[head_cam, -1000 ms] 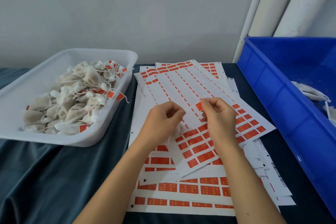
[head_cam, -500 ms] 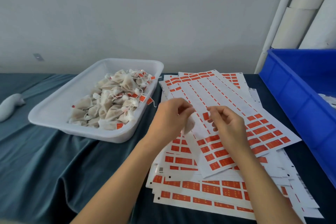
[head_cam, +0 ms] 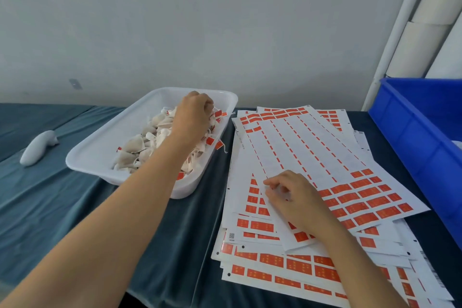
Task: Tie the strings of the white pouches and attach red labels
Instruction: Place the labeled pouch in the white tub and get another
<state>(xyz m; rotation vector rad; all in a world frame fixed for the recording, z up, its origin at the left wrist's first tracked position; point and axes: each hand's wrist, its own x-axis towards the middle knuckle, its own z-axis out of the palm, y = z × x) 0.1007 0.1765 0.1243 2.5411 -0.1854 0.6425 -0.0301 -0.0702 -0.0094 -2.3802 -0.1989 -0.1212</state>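
My left hand (head_cam: 192, 114) is reaching into the white tray (head_cam: 100, 147) at the bench's back left, fingers curling down among the pouches (head_cam: 147, 142); I cannot tell whether it is gripping one. My right hand (head_cam: 293, 197) is resting on the label sheets (head_cam: 300, 142) mid-bench, fingers loosely curled, holding nothing visible. A blue bin (head_cam: 420, 127) is sitting at the right edge.

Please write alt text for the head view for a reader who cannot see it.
A person's left hand reaches into a white tray of white pouches, while the right hand rests on stacked sheets of red labels; a blue bin stands at the right.
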